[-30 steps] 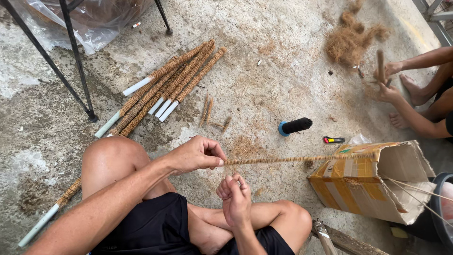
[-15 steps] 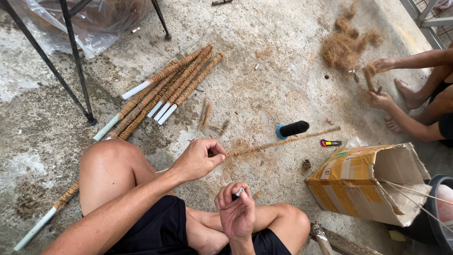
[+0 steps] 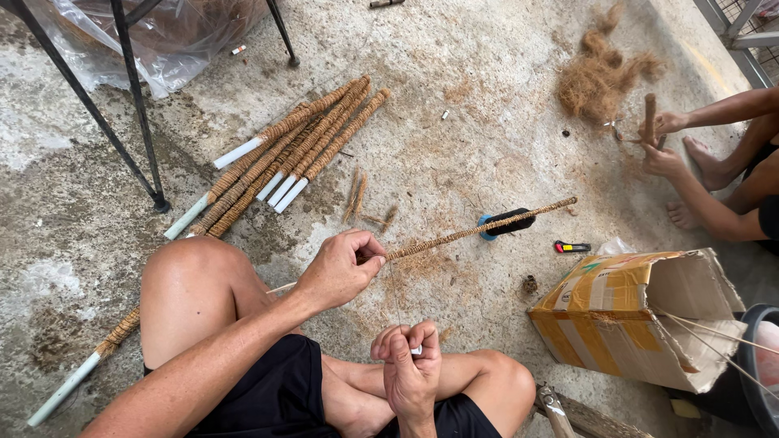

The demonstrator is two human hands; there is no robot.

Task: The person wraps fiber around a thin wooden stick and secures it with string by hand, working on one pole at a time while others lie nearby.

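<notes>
Left hand (image 3: 339,269) fingers pinch the fibre-wrapped stick (image 3: 479,230); long axis runs up-right, tip away. Right hand (image 3: 410,365) fisted around small white object (image 3: 415,350).

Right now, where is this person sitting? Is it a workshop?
Probably an informal outdoor work spot. The person sits on a bare concrete floor, their left hand holding a thin fibre-wrapped stick. Finished fibre-wrapped poles and a heap of loose brown fibre lie nearby.
</notes>
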